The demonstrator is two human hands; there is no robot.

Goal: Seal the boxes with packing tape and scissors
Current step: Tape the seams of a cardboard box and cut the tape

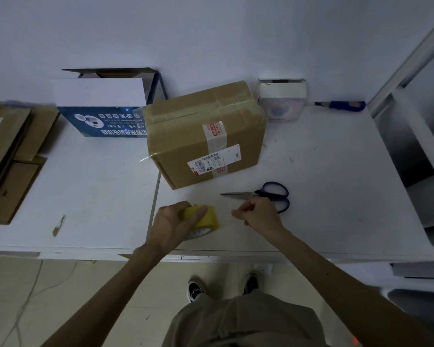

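Note:
A brown cardboard box (pixel 206 136) with a white shipping label stands in the middle of the white table (pixel 323 176), its flaps closed and taped over. My left hand (pixel 172 222) grips a yellowish roll of packing tape (pixel 206 220) near the table's front edge. My right hand (pixel 257 212) is just right of the roll with curled fingers, pinching what looks like the clear tape end pulled from it. Blue-handled scissors (pixel 268 195) lie flat on the table right behind my right hand, blades pointing left.
A blue and white carton (pixel 103 116) stands open at the back left. Flattened cardboard (pixel 8 156) lies on the far left. A small pale box (pixel 282 101) and a blue utility knife (pixel 343 105) sit at the back right. A metal shelf (pixel 416 151) borders the table's right side.

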